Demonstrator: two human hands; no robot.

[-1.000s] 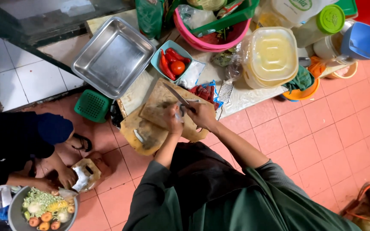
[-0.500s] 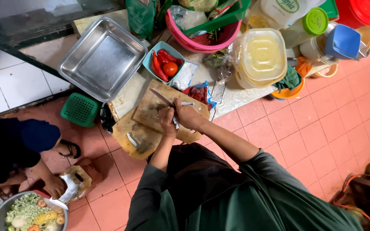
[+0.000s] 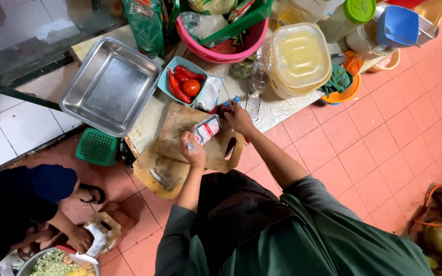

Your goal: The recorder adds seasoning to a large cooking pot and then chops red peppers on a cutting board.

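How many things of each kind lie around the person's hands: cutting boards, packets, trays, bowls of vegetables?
Wooden cutting boards: 2, the second one lower
White and red packet, at the left hand and right hand: 1
Metal tray: 1
Blue bowl of red vegetables: 1
Total: 5

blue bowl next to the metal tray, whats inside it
The blue bowl holds several long red chillies and one round tomato, lying in view on top. The bowl's bottom beneath them is covered, so anything underneath cannot be seen.
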